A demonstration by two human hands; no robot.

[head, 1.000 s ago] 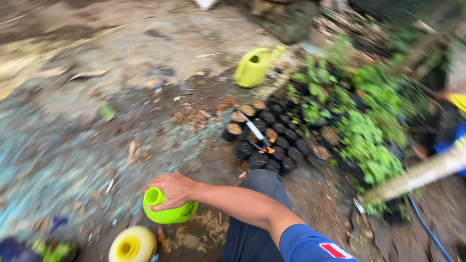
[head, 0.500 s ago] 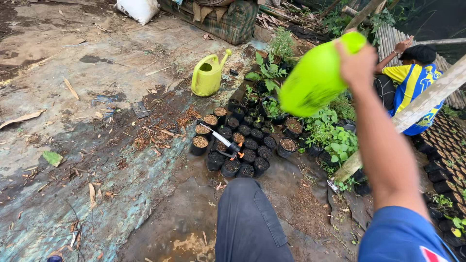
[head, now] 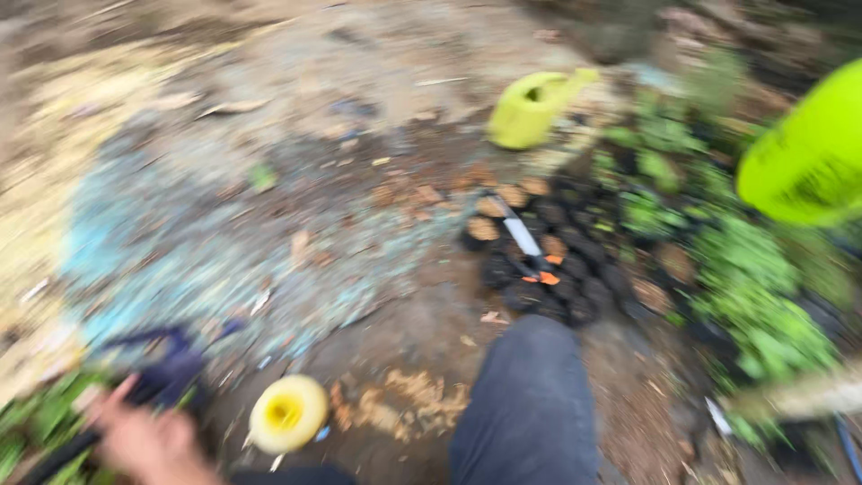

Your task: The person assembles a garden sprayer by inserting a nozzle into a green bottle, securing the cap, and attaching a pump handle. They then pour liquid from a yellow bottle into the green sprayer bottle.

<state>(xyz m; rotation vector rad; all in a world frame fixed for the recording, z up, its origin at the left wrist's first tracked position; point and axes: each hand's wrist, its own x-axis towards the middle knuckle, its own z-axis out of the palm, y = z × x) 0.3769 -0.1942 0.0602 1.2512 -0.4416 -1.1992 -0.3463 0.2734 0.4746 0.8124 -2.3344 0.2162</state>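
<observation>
The view is heavily blurred. My left hand is at the bottom left, against a dark blue-black object; the blur hides whether its fingers grip it. A round yellow object with a hole lies on the ground just to the right of that hand. A bright green container hangs in the air at the right edge, and the hand on it is out of frame. My knee in dark trousers fills the bottom centre.
A yellow-green watering can stands on the stained concrete at the back. Several small black soil-filled bags sit ahead of my knee, with a white-bladed, orange-handled tool on them. Green seedlings spread to the right.
The view has swung down and left. The green container, lifted from the ground a second ago, is now at the right edge, and my right arm has left the frame. My left hand has appeared.
</observation>
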